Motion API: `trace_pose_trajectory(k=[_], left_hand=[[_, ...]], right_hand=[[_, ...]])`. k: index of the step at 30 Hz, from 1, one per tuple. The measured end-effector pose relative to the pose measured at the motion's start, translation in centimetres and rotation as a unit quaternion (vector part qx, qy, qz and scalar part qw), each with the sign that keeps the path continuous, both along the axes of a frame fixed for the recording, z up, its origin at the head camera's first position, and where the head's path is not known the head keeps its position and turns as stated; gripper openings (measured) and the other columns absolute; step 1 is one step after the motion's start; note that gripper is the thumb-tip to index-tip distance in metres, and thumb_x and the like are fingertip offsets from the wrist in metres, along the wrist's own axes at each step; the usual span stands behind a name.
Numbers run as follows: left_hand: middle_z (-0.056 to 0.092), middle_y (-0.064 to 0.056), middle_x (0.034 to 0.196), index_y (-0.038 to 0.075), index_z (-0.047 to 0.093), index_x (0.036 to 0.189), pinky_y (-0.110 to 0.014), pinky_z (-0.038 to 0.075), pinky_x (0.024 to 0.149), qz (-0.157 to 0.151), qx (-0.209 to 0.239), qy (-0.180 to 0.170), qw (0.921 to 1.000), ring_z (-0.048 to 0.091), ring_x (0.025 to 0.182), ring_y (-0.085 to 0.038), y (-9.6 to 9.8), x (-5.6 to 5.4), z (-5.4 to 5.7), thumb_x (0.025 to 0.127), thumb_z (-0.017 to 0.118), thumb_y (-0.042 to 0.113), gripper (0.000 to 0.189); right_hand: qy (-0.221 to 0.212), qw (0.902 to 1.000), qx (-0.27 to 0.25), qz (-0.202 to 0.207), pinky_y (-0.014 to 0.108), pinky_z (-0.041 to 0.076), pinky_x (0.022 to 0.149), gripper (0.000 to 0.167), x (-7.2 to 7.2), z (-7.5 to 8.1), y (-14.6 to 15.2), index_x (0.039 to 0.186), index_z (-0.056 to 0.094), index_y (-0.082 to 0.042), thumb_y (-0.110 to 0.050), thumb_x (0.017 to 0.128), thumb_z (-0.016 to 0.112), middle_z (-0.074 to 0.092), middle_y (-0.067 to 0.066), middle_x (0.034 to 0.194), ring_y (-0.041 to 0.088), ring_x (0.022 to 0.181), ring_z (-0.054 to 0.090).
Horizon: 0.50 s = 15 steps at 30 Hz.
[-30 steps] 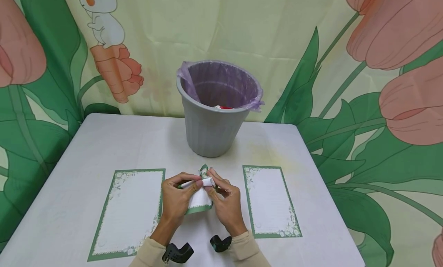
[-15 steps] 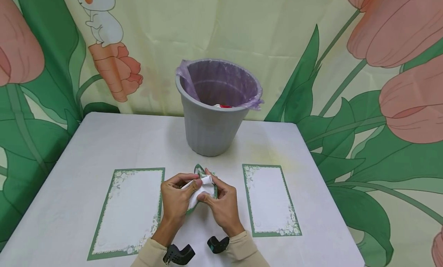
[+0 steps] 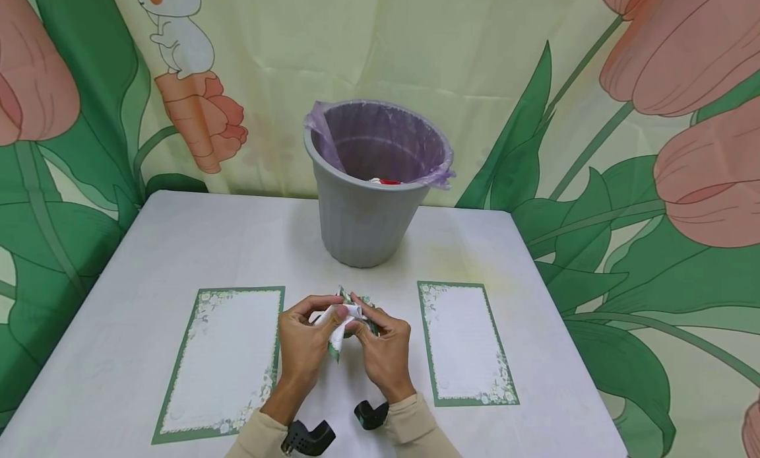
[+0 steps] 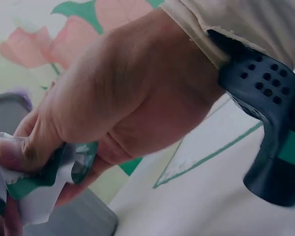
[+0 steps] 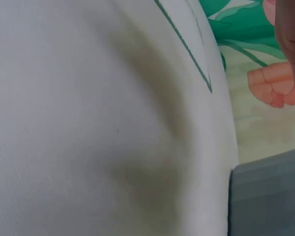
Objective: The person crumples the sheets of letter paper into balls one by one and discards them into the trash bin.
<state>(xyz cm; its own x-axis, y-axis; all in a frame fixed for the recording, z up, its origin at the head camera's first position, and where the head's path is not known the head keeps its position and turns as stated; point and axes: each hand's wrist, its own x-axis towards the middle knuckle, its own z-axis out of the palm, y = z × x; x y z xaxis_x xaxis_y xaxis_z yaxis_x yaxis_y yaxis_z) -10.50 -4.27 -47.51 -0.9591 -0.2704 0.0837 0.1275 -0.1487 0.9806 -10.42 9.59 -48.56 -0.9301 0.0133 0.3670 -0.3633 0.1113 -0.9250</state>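
Note:
Both hands meet over the middle of the table around a crumpled sheet of paper (image 3: 337, 336), white with a green floral border. My left hand (image 3: 304, 339) pinches it between thumb and fingers; in the left wrist view the thumb presses on the folded paper (image 4: 42, 196). On the other side my right hand (image 3: 384, 352) grips the paper with thumb and curled fingers. Part of the sheet is hidden behind the fingers. In the right wrist view only a bit of a hand shows at the upper right edge, and the paper is out of sight there.
A flat green-bordered sheet (image 3: 220, 365) lies on the left of the white table (image 3: 237, 247), and a similar sheet (image 3: 466, 346) on the right. Behind the hands stands a grey bin (image 3: 365, 220) with a purple liner (image 3: 392, 134) and something red and white inside.
The paper has been crumpled smaller between the hands; its lower green-edged part has folded inward and narrowed. The right thumb has shifted over the paper. The flat sheets and bin stay put.

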Motion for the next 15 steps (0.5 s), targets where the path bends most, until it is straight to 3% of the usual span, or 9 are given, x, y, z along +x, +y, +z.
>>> trace_pose_trajectory(k=[4,7,11,15], left_hand=[[0.073,-0.008,0.125,0.008,0.083,0.108,-0.018,0.058,0.075,-0.03,-0.031,0.03,0.9986,0.07,0.104,-0.017,-0.6,0.2,0.0,0.085,0.089,0.004,0.024],[0.065,-0.014,0.137,0.001,0.08,0.117,-0.019,0.059,0.089,-0.074,-0.025,0.066,0.9947,0.067,0.11,-0.018,-1.3,0.2,0.0,0.086,0.086,-0.002,0.032],[0.064,-0.019,0.141,-0.001,0.075,0.128,-0.021,0.056,0.095,-0.145,-0.024,0.1,0.984,0.065,0.123,-0.017,-2.3,0.1,-0.1,0.085,0.086,0.0,0.044],[0.068,-0.01,0.144,0.009,0.075,0.133,-0.02,0.05,0.093,-0.18,-0.069,0.11,0.9751,0.06,0.131,-0.013,-2.7,-0.1,-0.2,0.085,0.089,0.012,0.051]], right_hand=[[0.007,1.0,0.003,-0.004,0.024,0.063,0.085,0.038,-0.2,0.2,0.3,0.127,0.078,-0.009,-0.008,0.089,0.081,0.081,0.011,0.118,0.017,0.11,0.076],[0.005,1.0,0.002,0.005,0.025,0.062,0.089,0.037,-0.4,0.4,0.7,0.127,0.078,-0.008,-0.008,0.09,0.08,0.08,0.011,0.12,0.019,0.114,0.076],[0.002,0.9998,-0.005,0.019,0.027,0.062,0.092,0.036,-0.6,0.6,1.2,0.126,0.078,-0.005,-0.007,0.09,0.08,0.078,0.012,0.125,0.021,0.119,0.074],[-0.004,0.999,-0.022,0.038,0.027,0.063,0.091,0.036,-0.6,0.8,1.5,0.124,0.077,0.0,-0.006,0.089,0.081,0.076,0.015,0.125,0.02,0.118,0.074]])
